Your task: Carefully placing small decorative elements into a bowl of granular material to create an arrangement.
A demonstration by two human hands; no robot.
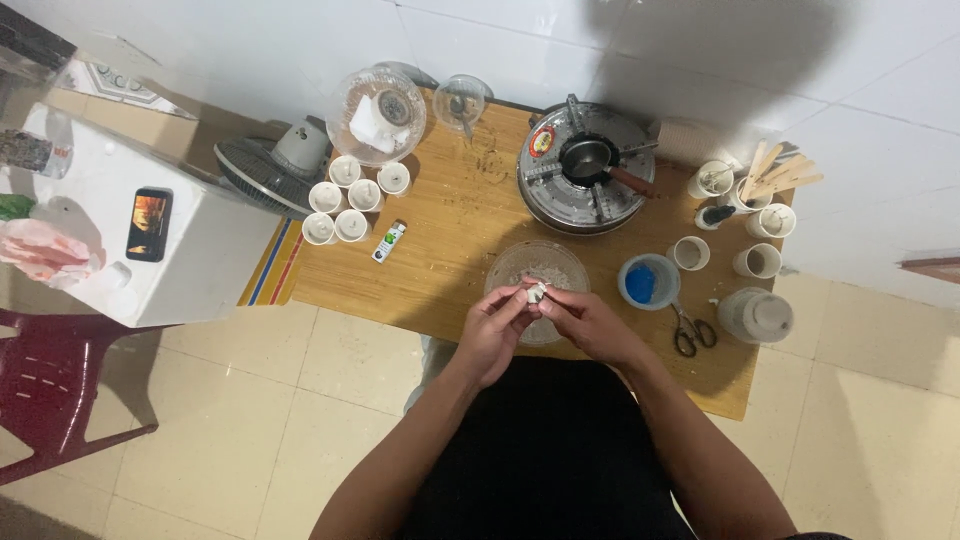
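Both hands together over glass bowl (pixel 540 270) — left hand (pixel 497 325) & right hand (pixel 585 318) fingertips pinching small white lump (pixel 537 292).

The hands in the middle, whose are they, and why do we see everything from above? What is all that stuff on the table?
The camera sits on a person's head and looks down, so you see their own two hands. The left hand and right hand pinch a small white lump together over a clear bowl. On the wooden table stand a round gas stove with a small pan, a cluster of white cups, a blue-filled tub, scissors and wooden sticks. A fan stands on the floor by the table's corner.
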